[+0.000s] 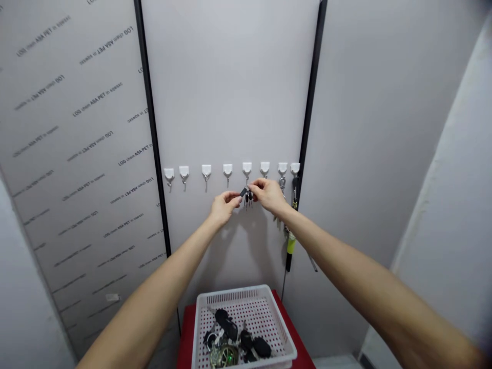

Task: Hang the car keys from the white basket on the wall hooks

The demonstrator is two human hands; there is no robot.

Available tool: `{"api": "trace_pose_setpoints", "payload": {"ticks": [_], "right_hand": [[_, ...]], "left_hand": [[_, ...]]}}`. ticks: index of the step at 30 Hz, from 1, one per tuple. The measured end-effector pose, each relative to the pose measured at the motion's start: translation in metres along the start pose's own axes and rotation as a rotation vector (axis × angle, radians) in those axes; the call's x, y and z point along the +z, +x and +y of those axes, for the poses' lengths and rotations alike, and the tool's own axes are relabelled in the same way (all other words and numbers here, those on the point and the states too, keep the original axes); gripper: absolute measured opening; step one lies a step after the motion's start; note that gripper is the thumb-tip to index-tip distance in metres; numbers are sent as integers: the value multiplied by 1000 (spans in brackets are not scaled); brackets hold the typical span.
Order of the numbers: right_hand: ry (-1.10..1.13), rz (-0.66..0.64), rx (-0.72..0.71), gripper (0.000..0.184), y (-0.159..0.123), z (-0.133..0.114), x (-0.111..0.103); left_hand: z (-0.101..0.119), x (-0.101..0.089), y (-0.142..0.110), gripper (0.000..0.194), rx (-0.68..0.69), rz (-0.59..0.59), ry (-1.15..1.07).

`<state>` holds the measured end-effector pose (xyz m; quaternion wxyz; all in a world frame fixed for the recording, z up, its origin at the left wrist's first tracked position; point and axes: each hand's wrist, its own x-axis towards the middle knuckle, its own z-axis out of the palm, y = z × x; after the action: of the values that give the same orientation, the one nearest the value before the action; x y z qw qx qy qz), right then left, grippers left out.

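Observation:
Both my arms reach up to a row of several white adhesive hooks on a pale wall panel. My left hand pinches the dark tag end of a small key bunch. My right hand pinches the same bunch from the right, just under the fifth hook. The keys dangle between my two hands, close below that hook. Whether the ring sits on the hook is hidden by my fingers.
The far right hook carries a dark lanyard with a yellow-green piece; the hook beside it also holds something. Below stands a white perforated basket with several dark key fobs on a red stool. Black vertical strips frame the panel.

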<state>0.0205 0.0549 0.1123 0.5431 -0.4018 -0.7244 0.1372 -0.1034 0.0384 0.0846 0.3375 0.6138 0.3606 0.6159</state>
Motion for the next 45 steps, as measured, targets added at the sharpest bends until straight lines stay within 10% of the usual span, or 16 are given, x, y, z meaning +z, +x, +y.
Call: {"api": "trace_pose_setpoints", "payload": {"ticks": [14,23,25,30,33,45], "right_hand": [[-329,137,18,17,34,0,3],[-388,203,-172,27,-12,13,2],[-389,81,-187,26,-47,31,9],[-448,-817,-7,20,-158,88,32],[-479,-1078,84,20,-202,109,41],[-393,-903,129,16,-217,118,65]], "left_hand": [[7,7,26,18,-84,163,163],[-46,-7,-8,21,-191,55,277],[-72,-10,-38,22,-202,-54,344],[-136,-15,-133,21,-222,-413,579],[-156,-17,-173,23,-204,-572,749],[-170,-19,-188,27,-155,-559,754]]}}
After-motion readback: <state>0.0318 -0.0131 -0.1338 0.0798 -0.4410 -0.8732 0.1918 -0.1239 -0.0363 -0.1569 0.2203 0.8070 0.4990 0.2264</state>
